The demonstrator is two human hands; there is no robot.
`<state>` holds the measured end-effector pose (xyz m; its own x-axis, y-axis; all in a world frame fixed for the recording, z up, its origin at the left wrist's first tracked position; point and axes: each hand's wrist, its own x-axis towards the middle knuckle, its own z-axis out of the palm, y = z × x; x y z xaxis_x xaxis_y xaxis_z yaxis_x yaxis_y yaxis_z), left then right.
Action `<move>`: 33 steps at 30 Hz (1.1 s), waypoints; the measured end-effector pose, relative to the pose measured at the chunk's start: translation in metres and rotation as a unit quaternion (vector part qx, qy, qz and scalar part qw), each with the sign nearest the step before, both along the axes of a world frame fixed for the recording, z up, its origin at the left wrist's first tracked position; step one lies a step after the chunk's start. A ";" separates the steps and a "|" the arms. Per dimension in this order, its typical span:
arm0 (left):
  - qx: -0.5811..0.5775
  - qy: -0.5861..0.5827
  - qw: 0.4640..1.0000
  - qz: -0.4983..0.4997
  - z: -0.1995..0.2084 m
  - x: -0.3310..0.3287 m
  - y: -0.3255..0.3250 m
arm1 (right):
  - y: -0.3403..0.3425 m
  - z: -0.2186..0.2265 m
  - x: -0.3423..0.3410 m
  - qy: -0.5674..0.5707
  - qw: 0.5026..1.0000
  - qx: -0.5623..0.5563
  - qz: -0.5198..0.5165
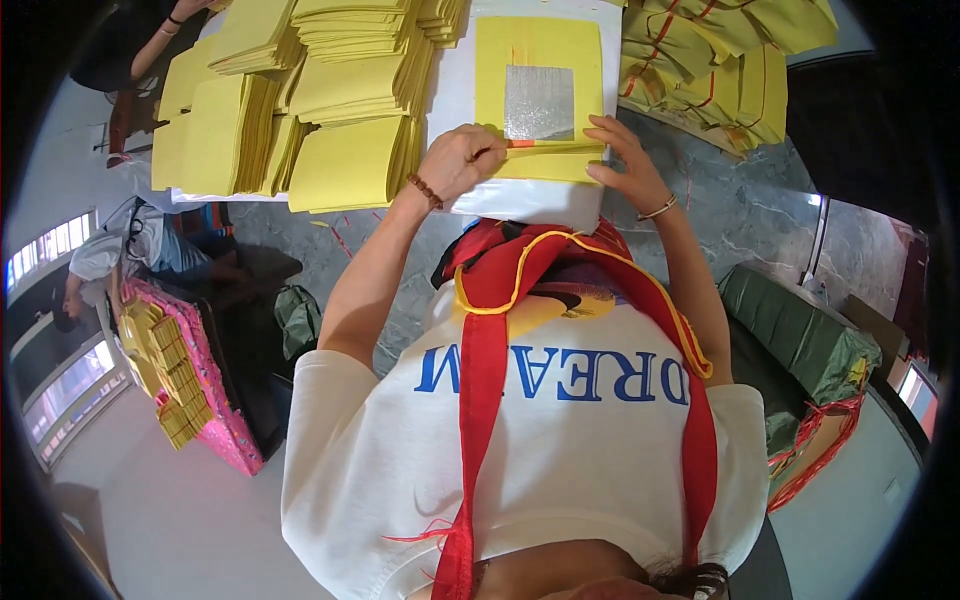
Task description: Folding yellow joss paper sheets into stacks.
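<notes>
- Head view: the yellow sheet (545, 45) lies on the white tabletop (452, 85), its near part folded up into a crosswise ridge.
- A silver square (540, 103) sits in the sheet's middle.
- Left hand (465, 160): fingers curled in, pinching the ridge at the sheet's left side.
- Right hand (630, 170): loosely open, thumb and fingertips at the sheet's right edge, gripping nothing firmly.
- Stacked yellow pieces (350, 165) stand left of the sheet; red-striped yellow pieces (745, 95) lie to its right.
</notes>
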<state>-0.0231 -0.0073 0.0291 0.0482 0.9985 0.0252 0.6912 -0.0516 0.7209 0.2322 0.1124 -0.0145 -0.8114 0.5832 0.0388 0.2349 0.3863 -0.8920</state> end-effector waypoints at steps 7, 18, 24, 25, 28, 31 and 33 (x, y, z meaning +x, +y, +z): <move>-0.045 -0.018 0.999 -0.020 0.005 -0.003 0.003 | -0.001 -0.004 -0.003 0.053 0.998 -0.003 -0.038; -0.098 -0.062 0.993 -0.029 0.007 -0.006 0.007 | -0.004 -0.011 -0.005 0.040 0.998 0.012 -0.054; -0.123 -0.070 0.990 0.007 0.007 -0.003 0.007 | -0.005 -0.007 -0.004 0.066 0.995 -0.024 -0.072; -0.121 -0.079 0.989 0.013 0.005 -0.003 0.007 | -0.005 -0.008 -0.004 0.083 0.993 -0.046 -0.073; -0.117 -0.090 0.989 0.020 0.004 -0.004 0.005 | -0.006 -0.010 -0.008 0.072 0.994 0.002 -0.083; -0.131 -0.100 0.985 0.041 0.002 -0.003 0.005 | -0.005 -0.019 -0.014 0.064 0.989 0.063 -0.118; -0.148 -0.108 0.981 0.065 0.000 -0.002 0.004 | -0.006 -0.022 -0.018 0.085 0.985 0.053 -0.143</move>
